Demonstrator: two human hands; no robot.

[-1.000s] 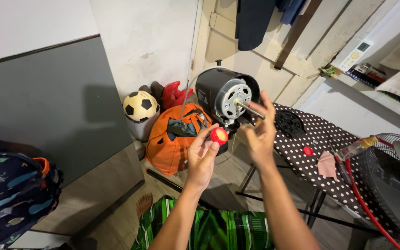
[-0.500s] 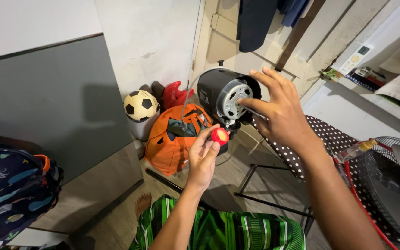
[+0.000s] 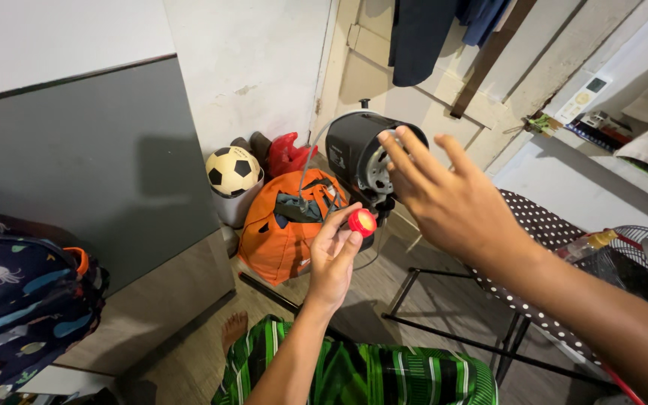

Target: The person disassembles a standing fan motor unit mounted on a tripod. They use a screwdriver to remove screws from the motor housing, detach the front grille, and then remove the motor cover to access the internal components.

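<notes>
The right hand (image 3: 451,199) is no longer pinching at the metal face of the black fan motor (image 3: 365,159). A second ago its fingertips were closed together right on the motor's front; half a second ago they had begun to open. Now the fingers (image 3: 406,154) are spread wide and straight, the palm is lifted clear of the motor, and the hand sits nearer the camera, covering more of the polka-dot board (image 3: 545,225). The right forearm now crosses the lower right corner of the view.
</notes>
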